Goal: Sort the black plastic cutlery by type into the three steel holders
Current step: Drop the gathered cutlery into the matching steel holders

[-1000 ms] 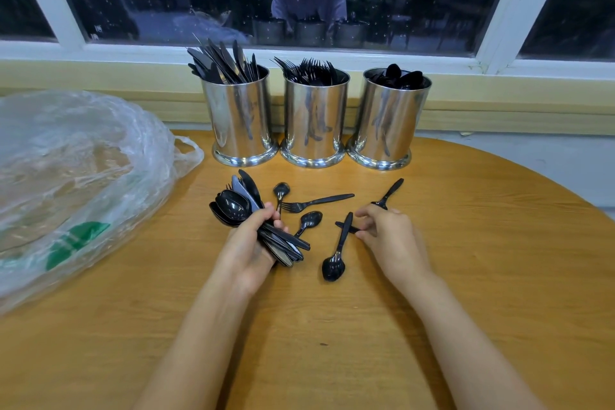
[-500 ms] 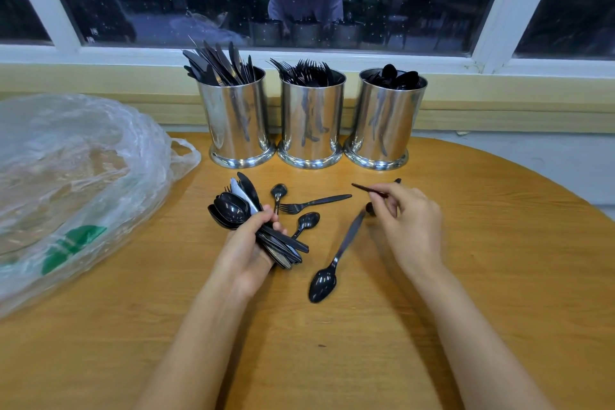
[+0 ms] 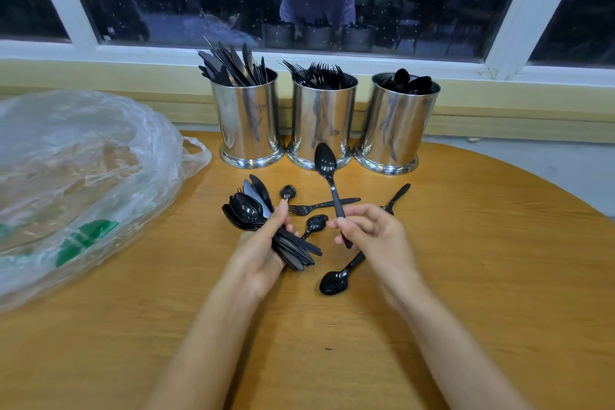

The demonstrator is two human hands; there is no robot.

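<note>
Spoon (image 3: 325,161) now raised upright, right hand (image 3: 372,236) pinching its handle, left hand (image 3: 263,253) clutching cutlery bundle (image 3: 248,210)

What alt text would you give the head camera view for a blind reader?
A person's right hand pinches a black spoon by its handle, bowl uppermost; the left hand grips a bundle of mixed cutlery over a wooden table. Behind stand three steel holders of knives, forks and spoons, with loose pieces and a clear plastic bag nearby.
</note>
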